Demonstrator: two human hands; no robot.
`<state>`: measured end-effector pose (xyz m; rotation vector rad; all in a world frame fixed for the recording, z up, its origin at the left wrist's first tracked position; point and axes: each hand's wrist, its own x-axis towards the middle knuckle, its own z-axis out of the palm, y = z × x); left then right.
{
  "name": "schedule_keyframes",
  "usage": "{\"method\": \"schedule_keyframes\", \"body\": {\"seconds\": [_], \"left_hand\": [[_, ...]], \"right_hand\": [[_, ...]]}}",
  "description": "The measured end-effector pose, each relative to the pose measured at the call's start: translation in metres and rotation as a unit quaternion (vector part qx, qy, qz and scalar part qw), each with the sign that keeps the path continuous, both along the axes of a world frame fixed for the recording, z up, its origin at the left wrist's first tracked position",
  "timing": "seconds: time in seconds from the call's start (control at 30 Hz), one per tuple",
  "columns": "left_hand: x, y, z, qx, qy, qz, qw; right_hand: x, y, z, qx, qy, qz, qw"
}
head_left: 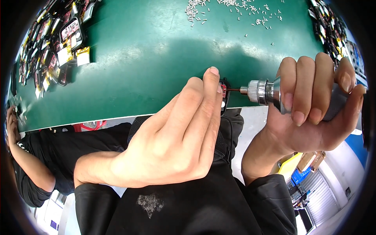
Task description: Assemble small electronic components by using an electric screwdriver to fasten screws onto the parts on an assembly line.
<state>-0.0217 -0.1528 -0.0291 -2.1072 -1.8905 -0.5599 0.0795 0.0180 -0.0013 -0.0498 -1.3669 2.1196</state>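
Observation:
My left hand (172,137) is closed, its fingers pressed together along a small black device housing (224,96) at the table's near edge. Part of a red circuit board and a round white spot show in the housing; the rest is hidden behind my fingers. My right hand (309,102) grips a silver electric screwdriver (258,91), lying almost level. Its thin bit points left and its tip meets the red board, though the screw itself is too small to make out.
Loose small screws (239,8) lie scattered at the far side of the green table (137,70). Piles of black housings with red boards and battery pouches (64,43) stand at the far left and far right (331,29). A co-worker's arm (33,164) rests at the left edge.

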Motion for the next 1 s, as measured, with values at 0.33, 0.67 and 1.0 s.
{"method": "schedule_keyframes", "body": {"seconds": [0.33, 0.67, 1.0], "left_hand": [[0.007, -0.002, 0.002, -0.036, -0.026, -0.009, 0.999], [0.002, -0.001, 0.031, -0.093, -0.027, -0.005, 0.995], [-0.091, -0.059, 0.061, 0.021, -0.062, 0.257, 0.964]], "right_hand": [[-0.015, -0.002, -0.004, 0.092, 0.042, 0.1, 0.99], [-0.023, -0.003, 0.022, 0.139, -0.048, 0.086, 0.985], [0.023, 0.011, 0.004, -0.044, 0.119, -0.053, 0.99]]}}
